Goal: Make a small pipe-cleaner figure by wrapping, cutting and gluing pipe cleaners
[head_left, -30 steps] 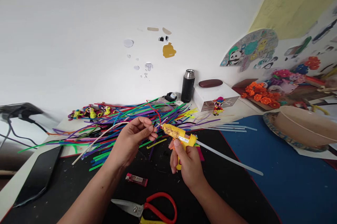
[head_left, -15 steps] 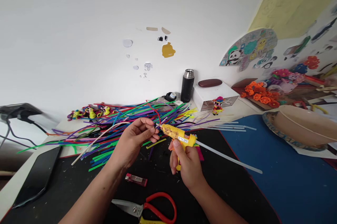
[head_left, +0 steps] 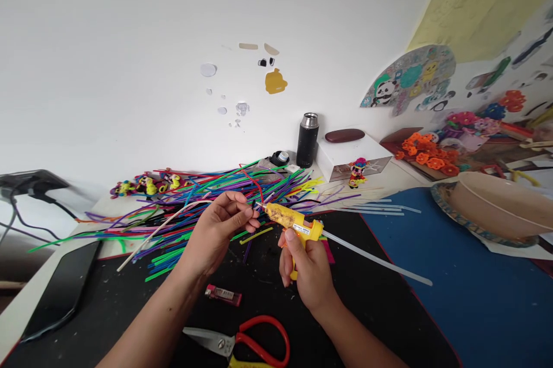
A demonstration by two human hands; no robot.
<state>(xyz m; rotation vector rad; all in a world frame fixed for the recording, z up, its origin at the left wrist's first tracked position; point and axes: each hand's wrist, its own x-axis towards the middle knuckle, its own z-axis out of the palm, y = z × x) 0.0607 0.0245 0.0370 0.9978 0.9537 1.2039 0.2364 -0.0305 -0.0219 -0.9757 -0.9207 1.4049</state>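
Note:
My right hand (head_left: pixel 307 267) is wrapped round the handle of a yellow hot glue gun (head_left: pixel 287 217). A long translucent glue stick (head_left: pixel 380 258) sticks out of the gun's back end. The metal nozzle points left, close to the fingertips of my left hand (head_left: pixel 222 230). Those fingertips pinch a small black piece (head_left: pixel 254 205), too small to make out its kind. Whether the nozzle touches it, I cannot tell. Behind and below my left hand spreads a pile of coloured pipe cleaners (head_left: pixel 173 253).
Red-handled scissors (head_left: pixel 263 322) and a pink lighter (head_left: pixel 223 295) lie on the black mat in front. A phone (head_left: pixel 63 287) is at left. At the back stand a black flask (head_left: pixel 307 140), a white box (head_left: pixel 337 155) and a small figure (head_left: pixel 358 173). A bowl (head_left: pixel 505 204) stands at right.
Both hands hold nearly the same pose. A slight gap shows between the nozzle and my left fingertips, which have shifted a little left with the black piece.

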